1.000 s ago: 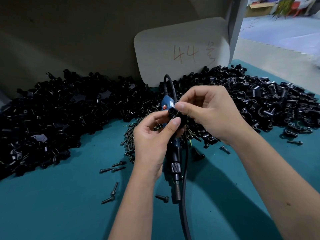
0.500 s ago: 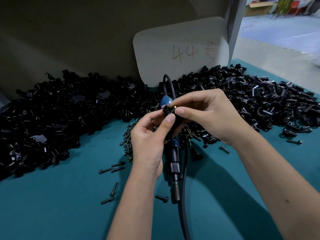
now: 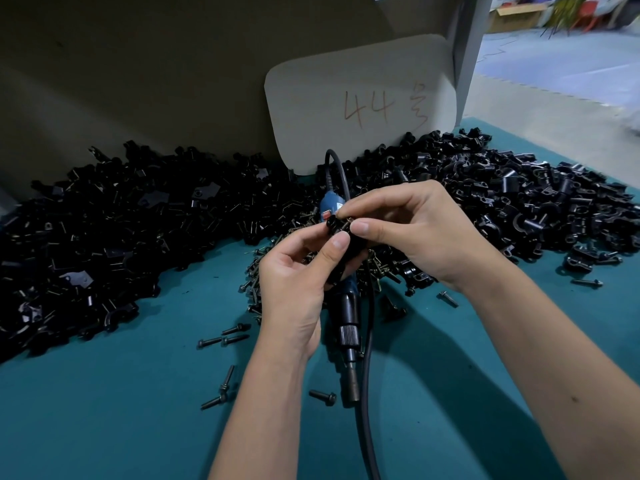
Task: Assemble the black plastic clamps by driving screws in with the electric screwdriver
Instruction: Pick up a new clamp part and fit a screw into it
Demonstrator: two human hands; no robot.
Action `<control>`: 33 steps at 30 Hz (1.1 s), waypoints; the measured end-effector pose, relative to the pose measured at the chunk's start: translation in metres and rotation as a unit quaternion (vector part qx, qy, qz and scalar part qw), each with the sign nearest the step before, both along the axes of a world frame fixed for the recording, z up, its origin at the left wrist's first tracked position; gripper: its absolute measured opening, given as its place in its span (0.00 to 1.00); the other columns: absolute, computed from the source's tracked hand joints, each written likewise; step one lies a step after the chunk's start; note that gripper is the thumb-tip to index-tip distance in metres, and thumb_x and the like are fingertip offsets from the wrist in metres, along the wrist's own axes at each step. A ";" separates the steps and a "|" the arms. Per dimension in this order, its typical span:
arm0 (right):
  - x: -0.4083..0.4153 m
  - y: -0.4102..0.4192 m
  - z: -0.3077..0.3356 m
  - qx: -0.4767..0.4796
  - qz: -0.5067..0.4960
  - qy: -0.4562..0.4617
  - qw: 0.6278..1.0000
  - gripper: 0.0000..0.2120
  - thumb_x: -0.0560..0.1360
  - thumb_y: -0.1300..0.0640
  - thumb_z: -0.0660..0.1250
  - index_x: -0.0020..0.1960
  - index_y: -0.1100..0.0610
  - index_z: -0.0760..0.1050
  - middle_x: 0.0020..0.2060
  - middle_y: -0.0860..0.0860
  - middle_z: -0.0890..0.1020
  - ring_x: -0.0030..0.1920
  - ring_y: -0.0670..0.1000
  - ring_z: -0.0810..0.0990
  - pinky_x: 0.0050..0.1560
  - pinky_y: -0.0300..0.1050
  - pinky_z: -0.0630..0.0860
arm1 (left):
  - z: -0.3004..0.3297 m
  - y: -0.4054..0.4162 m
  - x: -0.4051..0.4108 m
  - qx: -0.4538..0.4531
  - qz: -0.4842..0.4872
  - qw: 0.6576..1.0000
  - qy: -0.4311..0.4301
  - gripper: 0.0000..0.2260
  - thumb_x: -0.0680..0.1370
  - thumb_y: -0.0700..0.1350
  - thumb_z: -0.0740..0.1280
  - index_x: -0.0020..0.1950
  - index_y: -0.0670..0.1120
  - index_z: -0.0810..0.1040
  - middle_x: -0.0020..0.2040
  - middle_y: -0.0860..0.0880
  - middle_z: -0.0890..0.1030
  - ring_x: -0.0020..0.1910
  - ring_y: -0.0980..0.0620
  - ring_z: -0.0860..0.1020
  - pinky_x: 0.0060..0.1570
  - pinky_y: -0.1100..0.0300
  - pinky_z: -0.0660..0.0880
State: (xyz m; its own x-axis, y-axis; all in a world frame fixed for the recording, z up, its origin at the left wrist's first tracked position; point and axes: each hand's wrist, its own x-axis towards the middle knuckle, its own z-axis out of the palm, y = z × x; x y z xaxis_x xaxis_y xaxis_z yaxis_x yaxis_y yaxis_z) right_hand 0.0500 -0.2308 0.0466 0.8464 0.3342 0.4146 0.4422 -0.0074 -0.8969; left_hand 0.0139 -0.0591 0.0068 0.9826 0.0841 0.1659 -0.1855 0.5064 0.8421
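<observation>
Above the table's middle, my left hand point(image 3: 298, 278) pinches a black plastic clamp point(image 3: 338, 227) between thumb and fingers. My right hand point(image 3: 415, 230) meets it from the right and pinches a small screw against the clamp's top. The blue and black electric screwdriver point(image 3: 346, 317) lies on the teal mat under both hands, tip toward me, its black cable point(image 3: 367, 393) running down past it. A heap of loose screws point(image 3: 256, 271) lies just behind my left hand.
Large piles of black clamp parts cover the left point(image 3: 104, 244) and the right point(image 3: 519, 202) of the mat. A grey card marked "44" point(image 3: 363, 105) leans on the back wall. A few stray screws point(image 3: 225, 339) lie near me; one screw point(image 3: 587, 282) lies at right.
Both hands have risen a little and drawn closer together around the clamp. The right thumb and forefinger now press at the clamp's top. The screwdriver has not moved.
</observation>
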 end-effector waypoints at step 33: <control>-0.008 0.018 0.011 -0.280 -0.122 -0.113 0.945 0.21 0.86 0.51 0.59 0.39 0.62 0.73 0.39 0.58 0.74 0.39 0.51 0.71 0.42 0.46 0.69 | -0.007 0.001 0.003 0.091 0.047 0.994 -0.025 0.10 0.74 0.40 0.78 0.55 0.43 0.86 0.50 0.41 0.88 0.49 0.39 0.87 0.51 0.50 0.84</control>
State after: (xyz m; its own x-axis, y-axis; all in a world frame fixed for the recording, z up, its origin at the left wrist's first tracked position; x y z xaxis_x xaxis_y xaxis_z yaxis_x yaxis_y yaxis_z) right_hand 0.0421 -0.2132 0.0577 0.8374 0.3612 0.4102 0.5462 -0.5798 -0.6046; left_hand 0.0170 -0.0582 0.0000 0.9619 0.1397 0.2350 -0.2687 0.3239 0.9071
